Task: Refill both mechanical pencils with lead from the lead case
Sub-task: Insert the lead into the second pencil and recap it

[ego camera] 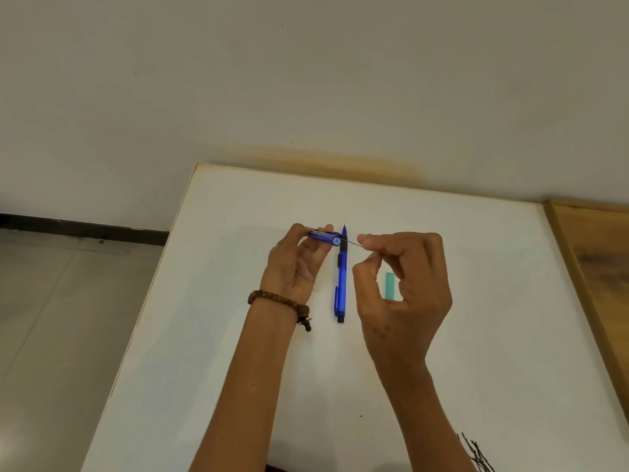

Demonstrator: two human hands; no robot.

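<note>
Two forearms reach up from the near edge over a white table (442, 267). A beaded bracelet (279, 300) circles the left wrist. Beside the right forearm, at the near edge, lies a tangle of thin dark strands (476, 454), too small to identify.

Farther in, one blue pencil (341, 277) lies flat between the two hands, touching neither. Its long axis runs near to far, with the dark cap end toward the viewer and the tip pointing away, toward the wall.

To the right of it, partly hidden behind the right hand (405, 291), a small teal case (390, 285) rests on the table, its long axis also near to far.

The right hand's thumb and forefinger are pinched on a thin lead (354, 244); the other fingers are curled. The lead lies roughly left to right, its free end aimed at the open end of the second pencil (325, 237); whether it has entered is unclear.

The left hand (296, 264) grips this second pencil between thumb and fingertips, raised above the table, long axis left to right, open end facing right.
</note>
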